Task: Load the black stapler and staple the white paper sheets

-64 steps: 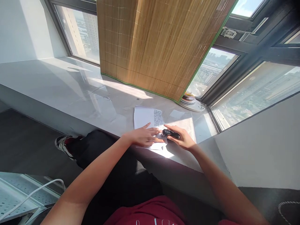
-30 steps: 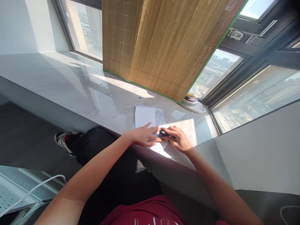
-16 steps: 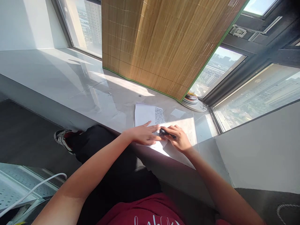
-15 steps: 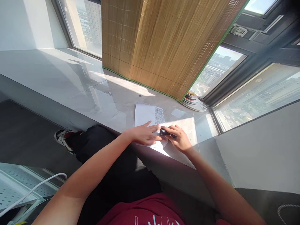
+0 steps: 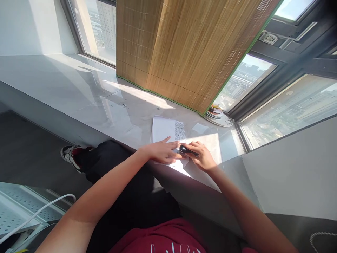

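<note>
A white sheet of paper (image 5: 163, 128) lies on the pale sill, with a band of dense black marks (image 5: 180, 130) down its right side. My left hand (image 5: 164, 151) rests flat on the lower part of the sheet, fingers spread. From the right, my right hand (image 5: 201, 154) grips a small glossy black hand tool (image 5: 183, 149) with a rounded end, its exact kind unclear. The tool sits over the marked side of the paper, close to my left fingertips. My hands hide part of the sheet, and bright sunlight washes out its lower edge.
Behind the paper hangs a bamboo blind (image 5: 171, 49) with green edging. A stack of plates or discs (image 5: 217, 116) stands by the window at right. A small pale sheet (image 5: 199, 128) lies right of the paper. The sill's front edge (image 5: 79, 124) runs close to my legs.
Hardly anything differs. The whole view has shifted by a few pixels, while both hands, the black tool and the paper keep their places relative to each other.
</note>
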Demonstrator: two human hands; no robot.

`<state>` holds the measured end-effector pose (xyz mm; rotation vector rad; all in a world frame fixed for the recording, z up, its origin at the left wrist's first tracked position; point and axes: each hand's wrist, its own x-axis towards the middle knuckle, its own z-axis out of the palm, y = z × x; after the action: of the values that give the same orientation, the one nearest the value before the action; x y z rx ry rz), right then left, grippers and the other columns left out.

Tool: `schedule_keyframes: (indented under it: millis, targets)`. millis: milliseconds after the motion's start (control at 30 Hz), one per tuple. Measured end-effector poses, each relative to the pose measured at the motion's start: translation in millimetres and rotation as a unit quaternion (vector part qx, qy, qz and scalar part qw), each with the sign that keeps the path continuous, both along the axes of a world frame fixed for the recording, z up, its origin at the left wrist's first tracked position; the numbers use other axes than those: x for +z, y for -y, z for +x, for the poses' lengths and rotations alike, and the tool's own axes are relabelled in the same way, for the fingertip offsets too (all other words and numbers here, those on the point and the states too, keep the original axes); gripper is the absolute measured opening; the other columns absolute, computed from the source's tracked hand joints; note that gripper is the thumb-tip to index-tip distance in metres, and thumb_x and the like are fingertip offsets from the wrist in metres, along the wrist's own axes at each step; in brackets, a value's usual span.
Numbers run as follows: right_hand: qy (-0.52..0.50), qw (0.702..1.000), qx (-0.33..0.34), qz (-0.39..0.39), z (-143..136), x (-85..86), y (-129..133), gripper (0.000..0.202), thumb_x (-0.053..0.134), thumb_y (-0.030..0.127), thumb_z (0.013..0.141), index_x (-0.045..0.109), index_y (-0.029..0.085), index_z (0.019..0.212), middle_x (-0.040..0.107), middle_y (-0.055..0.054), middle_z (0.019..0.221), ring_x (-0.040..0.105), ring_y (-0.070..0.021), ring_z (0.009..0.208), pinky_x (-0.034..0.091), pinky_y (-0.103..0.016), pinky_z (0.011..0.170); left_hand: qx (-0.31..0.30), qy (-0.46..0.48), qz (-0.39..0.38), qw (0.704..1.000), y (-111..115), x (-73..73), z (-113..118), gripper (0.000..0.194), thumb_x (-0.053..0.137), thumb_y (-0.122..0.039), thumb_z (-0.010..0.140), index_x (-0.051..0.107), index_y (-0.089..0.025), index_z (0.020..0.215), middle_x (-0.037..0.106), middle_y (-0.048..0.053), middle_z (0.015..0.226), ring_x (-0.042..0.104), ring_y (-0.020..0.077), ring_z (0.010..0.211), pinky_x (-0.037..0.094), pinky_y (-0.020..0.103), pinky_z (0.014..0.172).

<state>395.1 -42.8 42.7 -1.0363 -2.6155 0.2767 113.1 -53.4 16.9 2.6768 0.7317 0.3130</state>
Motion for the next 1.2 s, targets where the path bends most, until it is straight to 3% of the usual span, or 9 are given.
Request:
schedule_keyframes:
  millis: [433,567,667,767,867,1000,1100,1200]
  targets:
    - [0.107,0.988,-0.022,0.111,-13,-5.5,13,0.049,0.055,0.016,0.105,0.069,0.033,0.149,0.075,-0.011,0.11,0.056,-0.0291,0.098,0.039,-0.041,0.08,0.004,0.04,-0.02,0.999,-3,-2.8,1,0.032,0.065,-0.037,0.103,0.082,-0.031,0.129,0.05,0.01,0.173,0.032,0.0369,0.169,0.01,0.067,0.138]
    - [0.033,0.996,-0.001,0.085,-5,-8.6,8,0.046,0.053,0.019,0.106,0.068,0.027,0.149,0.074,-0.011,0.113,0.06,-0.029,0.097,0.049,-0.044,0.086,0.001,-0.015,-0.011,1.0,-2,3.3,0,0.045,0.057,-0.042,0.109,0.07,-0.037,0.151,0.042,0.01,0.178,0.024,0.0347,0.172,0.008,0.067,0.137]
    - [-0.063,0.997,0.001,0.051,15,-15.5,5,0.054,0.051,0.021,0.107,0.057,0.026,0.16,0.073,-0.012,0.117,0.066,-0.0291,0.102,0.059,-0.046,0.09,-0.008,-0.006,-0.007,1.0,-3,5.5,-2,0.051,0.06,-0.043,0.108,0.062,-0.04,0.159,0.041,0.01,0.179,0.028,0.036,0.17,0.013,0.067,0.137]
    - [-0.108,0.993,-0.033,0.047,38,-24.9,5,0.056,0.053,0.023,0.106,0.055,0.027,0.162,0.074,-0.012,0.12,0.072,-0.0307,0.106,0.063,-0.05,0.092,-0.002,0.045,-0.001,0.999,-7,2.6,-7,0.054,0.064,-0.043,0.107,0.062,-0.035,0.16,0.045,0.011,0.177,0.038,0.0348,0.166,0.024,0.059,0.136]
    - [-0.162,0.977,-0.107,0.087,51,-29.8,2,0.049,0.056,0.028,0.104,0.062,0.026,0.153,0.075,-0.014,0.127,0.074,-0.0348,0.115,0.063,-0.056,0.099,0.007,0.088,0.018,0.996,-12,-4.1,-9,0.041,0.065,-0.037,0.106,0.076,-0.027,0.144,0.055,0.014,0.169,0.049,0.0354,0.159,0.035,0.054,0.131]
    - [-0.269,0.914,-0.24,0.186,39,-17.3,-12,0.049,0.062,0.034,0.101,0.065,0.022,0.148,0.074,-0.019,0.133,0.072,-0.0393,0.122,0.058,-0.064,0.106,0.02,0.136,0.004,0.99,-13,-6.8,-7,0.022,0.071,-0.031,0.1,0.087,-0.028,0.115,0.069,0.012,0.154,0.062,0.0353,0.145,0.044,0.054,0.123]
    - [-0.332,0.904,-0.232,0.135,4,-0.2,-29,0.053,0.07,0.039,0.096,0.067,0.02,0.145,0.076,-0.017,0.131,0.074,-0.0358,0.115,0.059,-0.059,0.104,0.092,0.281,-0.023,0.955,-11,1.3,-6,0.02,0.068,-0.031,0.1,0.087,-0.025,0.102,0.082,0.011,0.129,0.073,0.0297,0.123,0.052,0.048,0.114]
    - [-0.356,0.916,-0.184,0.015,-43,8.6,-48,0.052,0.074,0.04,0.092,0.071,0.02,0.14,0.081,-0.013,0.121,0.077,-0.0326,0.106,0.062,-0.051,0.098,0.249,0.448,-0.046,0.857,-12,11.0,-11,0.024,0.065,-0.035,0.1,0.083,-0.021,0.095,0.083,0.01,0.103,0.076,0.0262,0.104,0.057,0.042,0.102]
